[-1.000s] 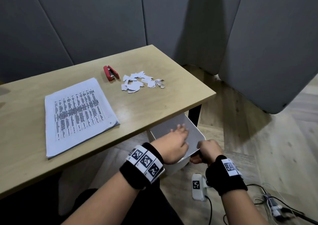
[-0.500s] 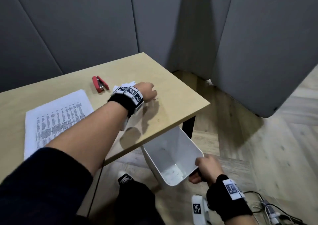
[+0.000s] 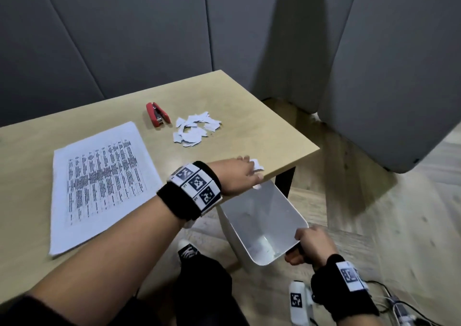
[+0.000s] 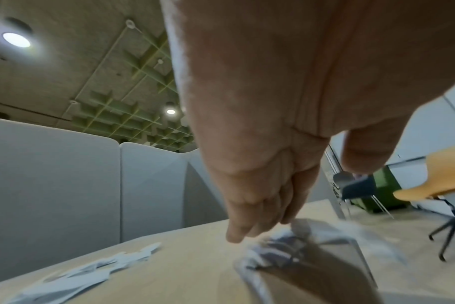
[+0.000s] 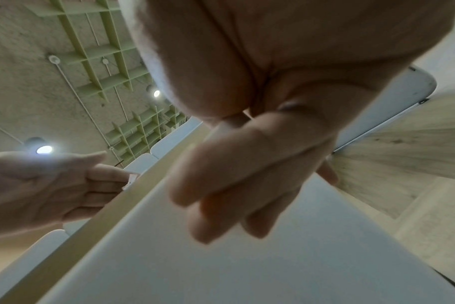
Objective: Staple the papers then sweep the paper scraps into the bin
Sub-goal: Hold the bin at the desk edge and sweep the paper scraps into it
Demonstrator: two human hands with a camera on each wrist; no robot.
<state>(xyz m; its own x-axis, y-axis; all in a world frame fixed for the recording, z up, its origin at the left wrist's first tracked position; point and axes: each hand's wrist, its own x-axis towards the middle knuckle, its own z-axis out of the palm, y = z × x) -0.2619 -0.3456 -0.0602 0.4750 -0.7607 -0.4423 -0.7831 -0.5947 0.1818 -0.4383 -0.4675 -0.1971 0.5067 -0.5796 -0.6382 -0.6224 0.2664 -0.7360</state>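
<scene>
The left hand (image 3: 238, 176), fingers straight, pushes a few scraps (image 3: 257, 166) over the near table (image 3: 287, 136) edge into the tilted bin (image 3: 262, 223), which the right hand (image 3: 309, 247) grips by its rim. Most paper scraps (image 3: 195, 131) remain beside the stapler (image 3: 157, 114). Whether the papers (image 3: 99, 183) are stapled cannot be told.

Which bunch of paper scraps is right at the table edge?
The small bunch under the left hand, above the bin; the bigger pile lies beside the stapler.

Left hand (image 3: 239, 176) flat — fingers straight; right hand (image 3: 310, 247) gripping.
</scene>
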